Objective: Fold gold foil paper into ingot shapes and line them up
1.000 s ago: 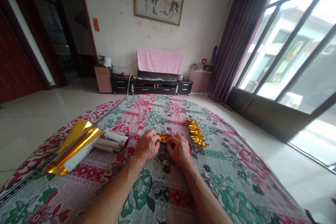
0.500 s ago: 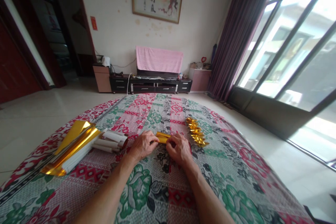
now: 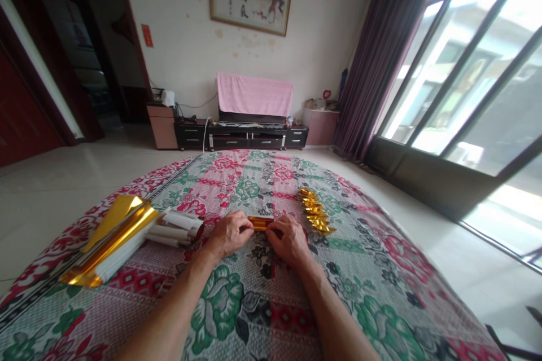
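Observation:
Between my two hands lies a small sheet of gold foil paper (image 3: 259, 223), curled into a roll shape along its length. My left hand (image 3: 231, 233) pinches its left end, and my right hand (image 3: 288, 238) pinches its right end; the fingertips partly hide both ends. To the right of my right hand stands a row of folded gold foil pieces (image 3: 315, 211). Left of my left hand are several rolled white papers (image 3: 171, 231). Farther left rests a stack of gold foil sheets (image 3: 121, 240), loosely rolled, with white undersides showing.
A flowered cloth (image 3: 220, 310) covers the round table. Beyond it, a low black cabinet (image 3: 249, 140) stands against the wall, with a pink cloth (image 3: 255, 94) draped over something on top. Purple curtains (image 3: 389, 56) and a large window are at the right.
The gold paper between my hands has turned, now looking more curled and darker with a pale upper edge. Both hands keep nearly the same place and pinch. The view has shifted slightly.

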Available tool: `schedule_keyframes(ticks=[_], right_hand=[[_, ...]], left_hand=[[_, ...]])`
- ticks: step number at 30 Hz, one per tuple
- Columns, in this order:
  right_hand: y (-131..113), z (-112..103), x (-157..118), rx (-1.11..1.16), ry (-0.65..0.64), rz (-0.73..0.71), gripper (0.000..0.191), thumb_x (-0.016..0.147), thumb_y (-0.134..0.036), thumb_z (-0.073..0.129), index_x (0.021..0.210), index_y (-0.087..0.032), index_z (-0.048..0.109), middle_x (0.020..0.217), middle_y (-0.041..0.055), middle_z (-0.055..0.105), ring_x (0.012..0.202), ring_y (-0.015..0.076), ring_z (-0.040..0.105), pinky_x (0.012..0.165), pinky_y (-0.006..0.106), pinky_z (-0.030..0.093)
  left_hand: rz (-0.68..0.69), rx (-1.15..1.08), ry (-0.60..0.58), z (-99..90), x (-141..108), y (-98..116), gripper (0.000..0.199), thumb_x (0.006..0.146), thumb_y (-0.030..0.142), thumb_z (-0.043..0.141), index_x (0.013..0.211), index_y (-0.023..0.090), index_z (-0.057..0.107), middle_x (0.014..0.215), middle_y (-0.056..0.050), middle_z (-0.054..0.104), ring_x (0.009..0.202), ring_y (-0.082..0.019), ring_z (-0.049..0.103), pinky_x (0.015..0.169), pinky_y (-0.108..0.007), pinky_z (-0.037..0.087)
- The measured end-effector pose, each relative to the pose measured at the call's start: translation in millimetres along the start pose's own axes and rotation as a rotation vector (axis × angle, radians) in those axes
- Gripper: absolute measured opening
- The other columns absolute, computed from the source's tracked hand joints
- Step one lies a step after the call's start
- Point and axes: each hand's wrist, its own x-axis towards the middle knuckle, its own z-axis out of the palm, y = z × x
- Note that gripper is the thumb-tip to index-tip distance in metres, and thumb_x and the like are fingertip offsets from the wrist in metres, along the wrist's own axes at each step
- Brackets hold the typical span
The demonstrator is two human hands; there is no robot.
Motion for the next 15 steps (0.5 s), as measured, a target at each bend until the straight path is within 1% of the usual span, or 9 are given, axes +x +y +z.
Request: schedule_keyframes(ticks=[6,10,15], right_hand=[[3.0,3.0,0.6,0.001,0.01,0.004,0.018,0.082,-0.026,0.052,0.073,-0.022,0.068,0.076,0.001,0.059,0.074,0.0117,0.051,0.071,0.021,0.034],[3.9,4.2,1.5,-0.007,0.026,0.016,0.02,0.082,-0.025,0.051,0.07,-0.02,0.066,0.074,0.0013,0.058,0.074,0.0112,0.051,0.07,0.02,0.035],[4.0,3.2,3.4,0.002,0.044,0.04,0.019,0.081,-0.024,0.052,0.068,-0.02,0.065,0.075,0.0017,0.058,0.074,0.0112,0.052,0.069,0.02,0.035]], left_hand=[[-0.009,-0.04,-0.026,1.9,1.9,-4.6,0.023,0.08,0.025,0.048,0.072,0.019,0.068,0.074,-0.003,0.06,0.073,-0.012,0.055,0.071,-0.023,0.043],[-0.03,0.034,-0.028,2.8,3.9,-3.1,0.027,0.081,0.023,0.044,0.065,0.017,0.065,0.069,-0.002,0.058,0.068,-0.012,0.052,0.065,-0.023,0.039],[-0.064,0.131,0.017,4.4,4.5,0.8,0.026,0.079,0.021,0.045,0.058,0.017,0.06,0.062,-0.001,0.053,0.059,-0.01,0.048,0.056,-0.023,0.032]])
